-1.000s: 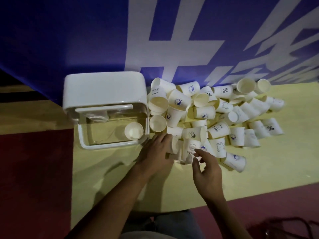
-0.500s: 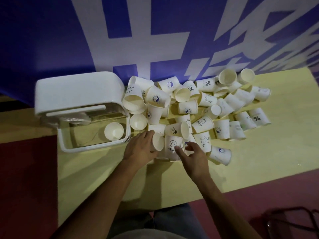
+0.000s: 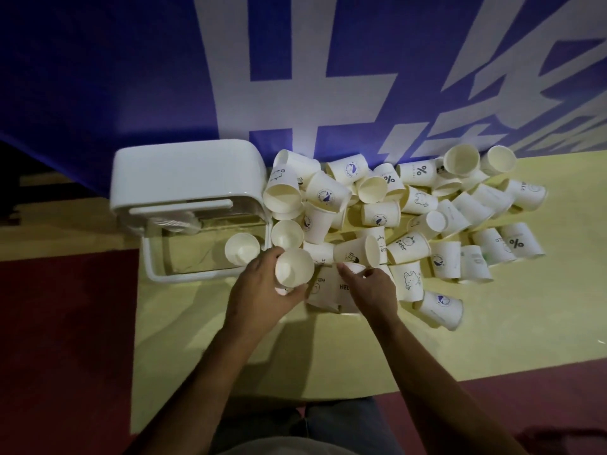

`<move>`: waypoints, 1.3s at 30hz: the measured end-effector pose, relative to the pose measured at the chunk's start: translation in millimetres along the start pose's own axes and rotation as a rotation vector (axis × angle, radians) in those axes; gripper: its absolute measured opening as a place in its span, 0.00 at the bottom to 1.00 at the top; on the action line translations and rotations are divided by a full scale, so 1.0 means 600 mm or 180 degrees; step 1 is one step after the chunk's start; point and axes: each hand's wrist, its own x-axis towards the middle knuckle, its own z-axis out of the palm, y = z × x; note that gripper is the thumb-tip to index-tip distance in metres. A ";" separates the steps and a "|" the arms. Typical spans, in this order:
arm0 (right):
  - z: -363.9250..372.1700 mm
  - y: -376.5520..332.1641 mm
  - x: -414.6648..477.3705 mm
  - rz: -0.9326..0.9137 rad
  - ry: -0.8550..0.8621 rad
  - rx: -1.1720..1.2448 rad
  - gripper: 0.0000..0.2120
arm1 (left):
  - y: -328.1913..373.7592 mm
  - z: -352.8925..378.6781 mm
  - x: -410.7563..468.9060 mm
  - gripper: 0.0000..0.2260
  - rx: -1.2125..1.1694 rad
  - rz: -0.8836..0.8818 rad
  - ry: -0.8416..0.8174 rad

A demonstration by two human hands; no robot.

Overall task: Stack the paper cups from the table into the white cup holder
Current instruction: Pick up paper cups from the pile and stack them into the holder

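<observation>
A pile of several white printed paper cups [image 3: 417, 221] lies tumbled on the yellow table [image 3: 492, 323]. The white cup holder [image 3: 187, 178] stands at the pile's left, with one cup [image 3: 241, 248] inside its clear lower part. My left hand [image 3: 262, 290] grips a paper cup [image 3: 294, 267], its open mouth facing up, just right of the holder's front corner. My right hand [image 3: 371, 287] pinches the rim of a "HELLO" cup [image 3: 345, 290] that stands at the pile's near edge beside another such cup.
A blue banner with large white characters [image 3: 295, 77] rises behind the table. Dark red floor [image 3: 65, 339] lies to the left and front. The table's near edge runs just in front of my knees [image 3: 295, 425].
My left hand has lifted its cup off the table and turned the mouth upward. My right hand has closed onto the rim of the "HELLO" cup. The camera view shifted slightly.
</observation>
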 end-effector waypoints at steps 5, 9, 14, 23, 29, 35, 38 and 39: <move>0.012 0.004 -0.008 0.0010 0.0153 0.0152 0.23 | -0.052 -0.072 -0.036 0.32 -0.0662 -0.0576 0.0652; 0.022 0.007 -0.018 -0.0005 0.0220 0.0233 0.28 | -0.080 -0.097 -0.020 0.29 -0.0905 -0.0668 0.0761; 0.051 0.000 -0.014 -0.0115 0.0144 0.0071 0.27 | -0.100 -0.099 0.012 0.32 -0.0901 -0.0590 0.0703; 0.020 -0.067 -0.116 -0.1097 0.0453 0.0519 0.20 | -0.122 -0.096 0.054 0.35 -0.0773 -0.0489 0.0512; 0.038 -0.144 -0.156 -0.2168 0.0285 0.0695 0.35 | -0.133 -0.091 0.066 0.34 -0.0741 -0.0539 0.0384; 0.083 -0.188 -0.155 -0.2751 0.0077 0.0621 0.34 | -0.156 -0.075 0.080 0.34 -0.0382 -0.0408 0.0251; 0.094 -0.191 -0.146 -0.2831 0.0046 0.0613 0.33 | -0.161 -0.069 0.085 0.34 -0.0379 -0.0469 0.0136; 0.097 -0.191 -0.143 -0.2863 0.0057 0.0591 0.32 | -0.162 -0.066 0.086 0.34 -0.0367 -0.0510 0.0089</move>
